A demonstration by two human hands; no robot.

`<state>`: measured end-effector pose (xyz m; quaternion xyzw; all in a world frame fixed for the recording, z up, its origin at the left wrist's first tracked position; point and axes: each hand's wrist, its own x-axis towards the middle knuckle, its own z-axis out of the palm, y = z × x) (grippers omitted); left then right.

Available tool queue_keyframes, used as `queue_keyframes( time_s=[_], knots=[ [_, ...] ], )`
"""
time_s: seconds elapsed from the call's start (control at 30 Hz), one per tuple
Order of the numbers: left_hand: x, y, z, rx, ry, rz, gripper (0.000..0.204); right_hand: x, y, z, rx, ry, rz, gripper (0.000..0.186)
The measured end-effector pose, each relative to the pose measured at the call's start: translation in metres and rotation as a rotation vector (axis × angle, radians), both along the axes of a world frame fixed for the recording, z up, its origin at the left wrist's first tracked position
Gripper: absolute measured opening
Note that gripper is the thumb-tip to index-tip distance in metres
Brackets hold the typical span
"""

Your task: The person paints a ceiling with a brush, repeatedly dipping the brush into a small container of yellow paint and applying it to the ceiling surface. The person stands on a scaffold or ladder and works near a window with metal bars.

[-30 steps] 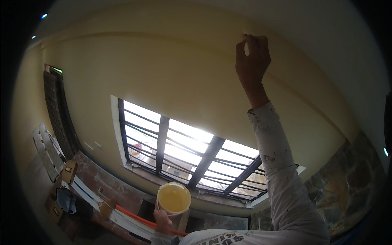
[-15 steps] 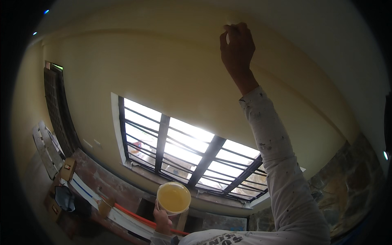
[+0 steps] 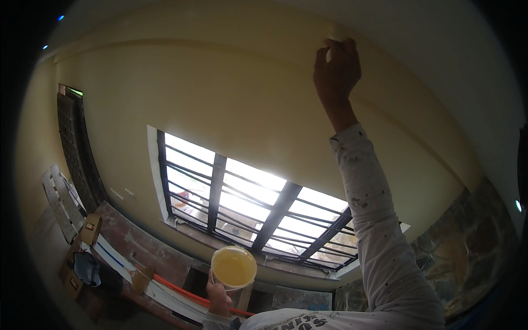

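Observation:
My left hand grips a white plastic tub holding yellow paint, low in the view. My right hand is raised high against the yellow upper wall, close to the darker ceiling, its fingers closed on a small thing I cannot make out; a light sliver shows between them. The white sleeve on that arm is spattered with dark specks.
A barred window sits below the painted wall. A dark door and pale slatted boards are at left. Cardboard, a dark bucket and long orange tubes lie below. Stone cladding is at right.
My right hand moved left and up half a second ago, and is now back rightward and a little lower than then. My left hand with the tub stays nearly still.

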<state>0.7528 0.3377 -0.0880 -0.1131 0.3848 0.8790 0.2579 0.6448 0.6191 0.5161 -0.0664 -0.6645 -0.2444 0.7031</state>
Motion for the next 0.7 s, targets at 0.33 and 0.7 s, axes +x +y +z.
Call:
queue_keyframes(
  time_s=[0.33,0.7],
  knots=[
    [0.001,0.003,0.001,-0.007,0.015,-0.046,0.085,0.020,0.018,0.000,-0.039,0.046,-0.013,0.017],
    [-0.005,0.008,0.019,0.020,0.044,-0.091,0.080,0.065,0.049,0.000,0.008,0.142,-0.039,0.014]
  ],
)
